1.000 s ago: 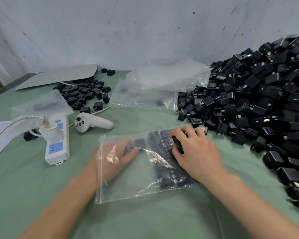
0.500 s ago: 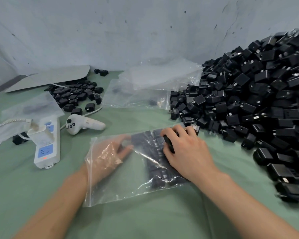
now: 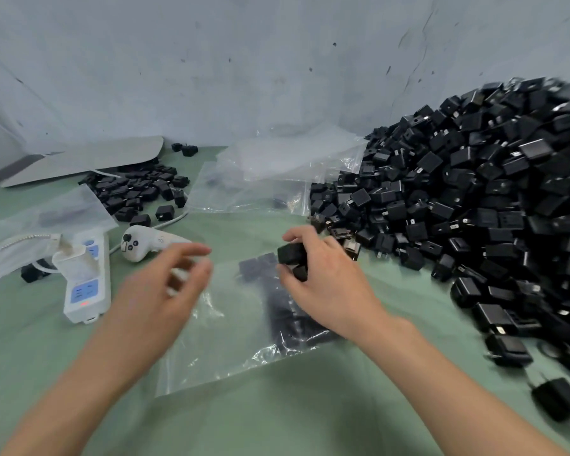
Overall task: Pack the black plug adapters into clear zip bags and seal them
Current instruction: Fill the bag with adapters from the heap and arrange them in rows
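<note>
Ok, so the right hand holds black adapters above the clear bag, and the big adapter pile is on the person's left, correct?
Not quite: the head view shows the big adapter pile on the person's right. The right hand does hold black adapters above the clear bag.

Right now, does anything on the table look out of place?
A white controller lies between the power strip and the zip bag; it has no part in packing. Two adapters sit stray by the wall.
</note>
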Motion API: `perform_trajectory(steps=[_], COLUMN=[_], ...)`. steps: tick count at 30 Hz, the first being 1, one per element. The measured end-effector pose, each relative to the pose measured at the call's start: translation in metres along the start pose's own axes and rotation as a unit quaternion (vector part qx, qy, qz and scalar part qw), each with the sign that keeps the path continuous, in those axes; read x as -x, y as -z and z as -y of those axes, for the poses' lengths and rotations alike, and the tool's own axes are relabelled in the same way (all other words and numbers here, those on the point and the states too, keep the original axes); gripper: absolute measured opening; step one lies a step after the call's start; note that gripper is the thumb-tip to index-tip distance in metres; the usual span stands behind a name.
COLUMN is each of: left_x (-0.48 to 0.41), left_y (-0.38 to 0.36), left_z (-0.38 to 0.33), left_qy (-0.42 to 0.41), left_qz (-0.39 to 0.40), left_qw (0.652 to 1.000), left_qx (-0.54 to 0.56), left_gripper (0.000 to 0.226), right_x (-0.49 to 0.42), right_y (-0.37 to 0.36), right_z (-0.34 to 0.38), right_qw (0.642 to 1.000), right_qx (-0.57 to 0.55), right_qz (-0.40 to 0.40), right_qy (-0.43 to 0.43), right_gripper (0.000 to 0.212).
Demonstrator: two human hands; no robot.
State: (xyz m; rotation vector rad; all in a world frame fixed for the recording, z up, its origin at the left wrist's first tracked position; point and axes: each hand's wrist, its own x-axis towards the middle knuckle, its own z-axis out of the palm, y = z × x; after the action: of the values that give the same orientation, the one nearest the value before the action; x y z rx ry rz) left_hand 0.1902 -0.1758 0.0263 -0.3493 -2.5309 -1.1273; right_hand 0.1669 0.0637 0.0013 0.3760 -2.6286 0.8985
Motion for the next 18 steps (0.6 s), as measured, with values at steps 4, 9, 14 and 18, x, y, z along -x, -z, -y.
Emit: perform_trajectory(steps=[4,9,14,18], left_x=[0.003,0.002,-0.004,0.006], left_y=[-0.043,-0.052,-0.019,0.025], left_z=[-0.030,-0.021,0.005,0.053], left_qy=[-0.035,-0.008,0.103,0.228], left_qz=[0.092,0.086,-0.036,-0.070], left_qw=[0.993,0.990,0.974,0.960], left_qx=[0.062,0.111,0.196,0.146], left_gripper=[0.032,0.024,0.007,0.024], right_x=[0.011,0.012,0.006,0.000], right_y=[-0.006,-0.004,-0.004,-0.001], right_z=[0.012,0.014,0.005,-0.018], right_qw=[0.996,0.994,0.996,0.999], right_qx=[0.014,-0.012,-0.026,-0.039], right_qz=[0.063,0.088,0.061,0.037], right_qy=[0.060,0.063,0.056,-0.009], right_gripper=[0.042,0.063,0.058,0.045])
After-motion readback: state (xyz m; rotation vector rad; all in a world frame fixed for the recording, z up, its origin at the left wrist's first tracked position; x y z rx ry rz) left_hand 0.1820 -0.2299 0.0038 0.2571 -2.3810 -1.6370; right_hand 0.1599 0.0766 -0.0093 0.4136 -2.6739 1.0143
